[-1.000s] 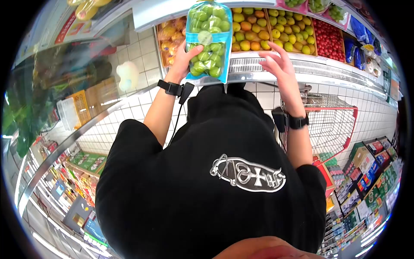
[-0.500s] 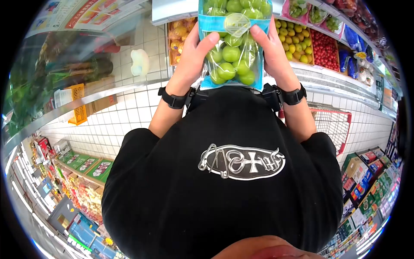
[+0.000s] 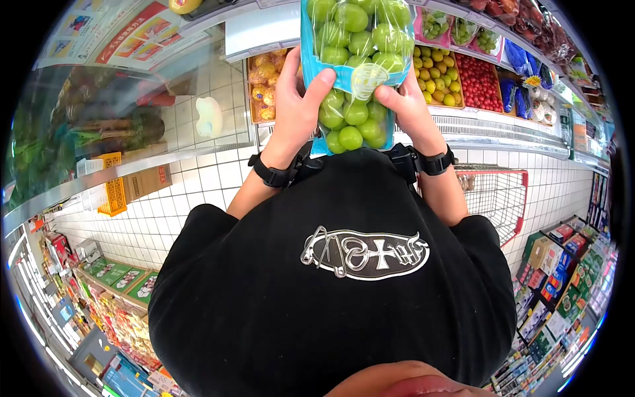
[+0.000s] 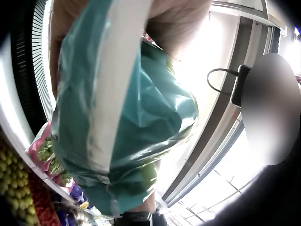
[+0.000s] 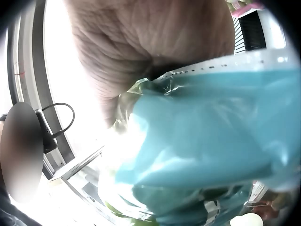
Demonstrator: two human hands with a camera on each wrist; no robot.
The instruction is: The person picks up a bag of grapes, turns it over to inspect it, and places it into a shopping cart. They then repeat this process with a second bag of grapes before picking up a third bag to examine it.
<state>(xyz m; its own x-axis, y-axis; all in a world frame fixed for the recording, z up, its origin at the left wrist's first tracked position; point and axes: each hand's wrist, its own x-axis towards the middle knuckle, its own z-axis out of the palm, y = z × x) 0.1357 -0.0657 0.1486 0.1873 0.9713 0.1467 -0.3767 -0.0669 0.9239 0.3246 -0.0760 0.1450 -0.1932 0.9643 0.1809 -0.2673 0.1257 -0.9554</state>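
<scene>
Both hands grip a clear and blue plastic bag of large green grapes (image 3: 350, 122) in front of the chest. The left hand (image 3: 296, 109) holds its left side, the thumb lying across the front near the blue band. On the other side the right hand (image 3: 413, 112) has its thumb beside the round label (image 3: 369, 81), its other fingers hidden behind the bag. From the left wrist, the teal back of the bag (image 4: 155, 103) with a pale seam fills the middle. The right wrist view has the palm (image 5: 155, 42) against the bag's blue panel (image 5: 202, 127).
Behind the bag, a chilled shelf holds yellow-green fruit (image 3: 438, 76), small red fruit (image 3: 481, 83) and packs of grapes (image 3: 460, 30). A red-rimmed wire shopping cart (image 3: 493, 198) stands on the tiled floor at right. A glass panel edge (image 3: 132, 169) runs along the left.
The right hand, apart with spread fingers at first, has come onto the bag and grips it beside the left hand. The bag has come closer to the head camera and now tilts slightly.
</scene>
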